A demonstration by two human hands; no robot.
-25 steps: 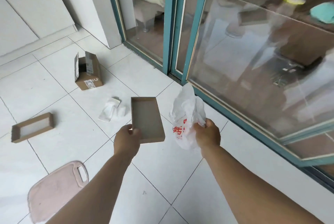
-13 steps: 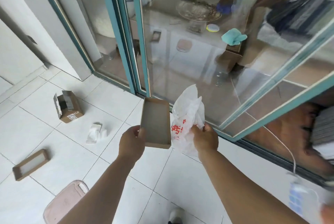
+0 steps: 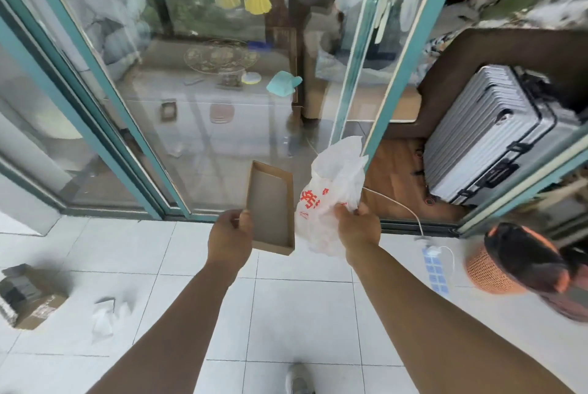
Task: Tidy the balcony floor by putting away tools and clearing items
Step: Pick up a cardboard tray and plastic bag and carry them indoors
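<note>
My left hand (image 3: 229, 239) grips the near left edge of a shallow brown cardboard tray (image 3: 270, 207), held up with its empty inside facing me. My right hand (image 3: 358, 228) is closed on a crumpled white plastic bag (image 3: 331, 190) with red print, which stands up beside the tray. Both are held in front of the teal-framed glass sliding door (image 3: 152, 170). On the white tiled floor at lower left lie a small open cardboard box (image 3: 30, 301) and a crumpled white wrapper (image 3: 105, 317).
An orange mesh basket with a dark lining (image 3: 515, 260) stands on the floor at right, next to a white power strip (image 3: 436, 269) with its cord. A silver suitcase (image 3: 496, 139) stands inside the open doorway. My shoe (image 3: 297, 381) shows at the bottom.
My view has swung to the right and up toward the door. The basket, power strip and suitcase came into sight. Both hands keep the same hold on the tray and the bag.
</note>
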